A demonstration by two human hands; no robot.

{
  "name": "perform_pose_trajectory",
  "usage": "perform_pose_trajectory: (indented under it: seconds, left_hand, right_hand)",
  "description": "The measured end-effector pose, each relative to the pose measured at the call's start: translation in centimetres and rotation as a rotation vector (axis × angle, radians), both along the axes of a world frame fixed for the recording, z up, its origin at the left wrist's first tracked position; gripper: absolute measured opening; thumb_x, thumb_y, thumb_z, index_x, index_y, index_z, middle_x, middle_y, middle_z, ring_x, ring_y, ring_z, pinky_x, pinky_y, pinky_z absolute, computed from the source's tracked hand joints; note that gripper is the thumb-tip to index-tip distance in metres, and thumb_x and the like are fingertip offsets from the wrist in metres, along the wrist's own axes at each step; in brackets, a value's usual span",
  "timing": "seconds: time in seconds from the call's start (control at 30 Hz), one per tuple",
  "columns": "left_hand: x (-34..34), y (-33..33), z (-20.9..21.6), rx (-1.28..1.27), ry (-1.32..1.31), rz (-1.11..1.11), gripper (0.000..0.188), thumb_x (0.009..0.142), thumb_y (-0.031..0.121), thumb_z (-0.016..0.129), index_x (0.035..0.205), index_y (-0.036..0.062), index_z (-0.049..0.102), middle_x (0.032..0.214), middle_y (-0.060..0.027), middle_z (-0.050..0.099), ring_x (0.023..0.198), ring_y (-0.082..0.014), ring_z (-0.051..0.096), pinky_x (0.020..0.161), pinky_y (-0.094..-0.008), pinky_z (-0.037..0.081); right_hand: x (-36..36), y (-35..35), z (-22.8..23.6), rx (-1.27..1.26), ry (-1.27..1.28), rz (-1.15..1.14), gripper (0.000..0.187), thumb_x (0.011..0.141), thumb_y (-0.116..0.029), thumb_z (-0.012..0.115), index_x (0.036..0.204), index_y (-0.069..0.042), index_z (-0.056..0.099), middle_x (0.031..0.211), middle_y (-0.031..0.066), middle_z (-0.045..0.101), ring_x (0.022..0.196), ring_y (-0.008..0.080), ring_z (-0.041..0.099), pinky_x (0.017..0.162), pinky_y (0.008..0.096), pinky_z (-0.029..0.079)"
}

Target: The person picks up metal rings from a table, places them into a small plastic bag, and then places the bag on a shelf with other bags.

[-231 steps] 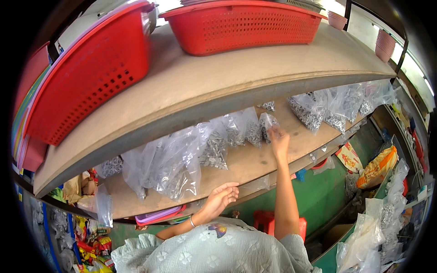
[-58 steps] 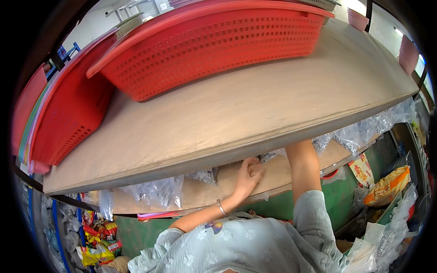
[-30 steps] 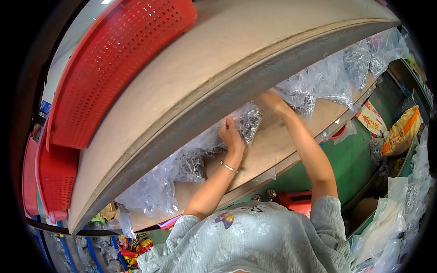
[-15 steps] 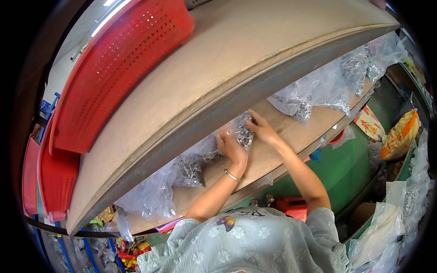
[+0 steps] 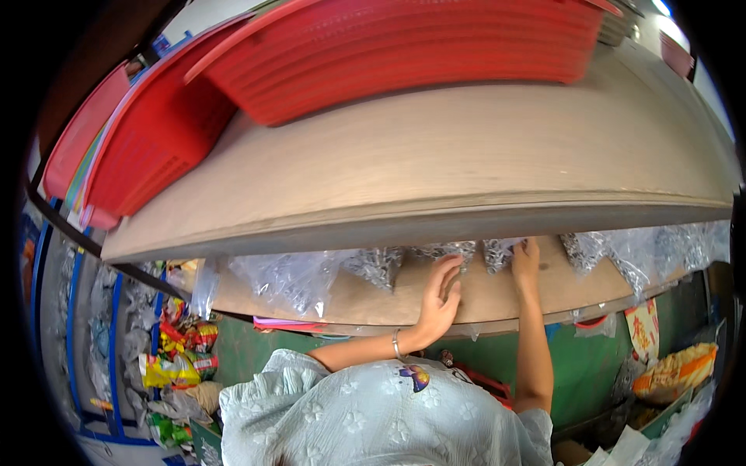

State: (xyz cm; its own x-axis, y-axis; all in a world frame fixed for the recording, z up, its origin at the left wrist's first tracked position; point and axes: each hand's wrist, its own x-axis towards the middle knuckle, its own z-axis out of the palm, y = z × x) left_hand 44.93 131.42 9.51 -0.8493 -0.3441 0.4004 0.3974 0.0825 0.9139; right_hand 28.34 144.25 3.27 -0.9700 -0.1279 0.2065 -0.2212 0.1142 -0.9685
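Note:
My left hand (image 5: 440, 301) has its fingers apart and holds nothing. It is just in front of a clear plastic bag of small metal parts (image 5: 449, 251) on the lower wooden shelf (image 5: 482, 297). At the right side of another clear bag of metal parts (image 5: 497, 255), my right hand (image 5: 527, 262) grips the plastic with its fingers closed. The upper shelf's edge hides the tops of both bags. Left of my left hand lies a further filled bag (image 5: 376, 266), and beyond it looser clear plastic (image 5: 287, 279).
Above the bags juts the upper shelf (image 5: 435, 159), carrying red plastic baskets (image 5: 420, 54). More filled bags (image 5: 584, 252) lie to the right. A blue rack (image 5: 116, 349) stands at the left, with bright packets (image 5: 183, 365) beside it. An orange-and-white sack (image 5: 674, 373) lies at the right.
The view has turned and levelled. My left hand has come off the bag and drawn back with fingers apart. My right hand now grips a bag right of it.

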Motion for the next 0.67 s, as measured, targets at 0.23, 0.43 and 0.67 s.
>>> perform_pose_trajectory:
  seconds: [0.23,0.43,0.67]
  left_hand:
    - [4.6,-7.2,-0.9,-0.135,-0.061,0.412,0.04,0.077,-0.01,0.047,0.115,0.0047,0.048,0.12,-0.0092,0.043,0.113,-0.0189,0.043,0.09,-0.0287,0.04]
    - [4.8,-13.1,-1.2,-0.151,-0.14,0.462,0.042,0.081,-0.008,0.047,0.122,-0.0011,0.044,0.126,-0.0132,0.045,0.116,-0.0217,0.045,0.1,-0.0327,0.034]
    - [4.8,-18.5,2.8,0.147,-0.239,0.247,0.04,0.088,-0.001,0.043,0.128,-0.0023,0.036,0.129,-0.0158,0.043,0.12,-0.0216,0.043,0.102,-0.0313,0.033]
  right_hand:
    - [9.6,-4.0,5.2,-0.06,0.495,-0.342,0.059,0.083,-0.009,0.056,0.133,0.005,0.028,0.132,0.0201,0.036,0.123,0.0298,0.033,0.098,0.0388,0.03]
    - [8.8,-10.1,5.4,0.145,0.523,-0.099,0.083,0.064,-0.017,0.078,0.129,0.006,0.031,0.125,0.025,0.039,0.118,0.0395,0.035,0.099,0.0447,0.027]
    - [4.6,-11.8,2.9,0.392,0.412,0.14,0.096,0.057,-0.025,0.083,0.133,-0.003,0.028,0.134,0.0184,0.034,0.122,0.0405,0.03,0.102,0.0468,0.024]
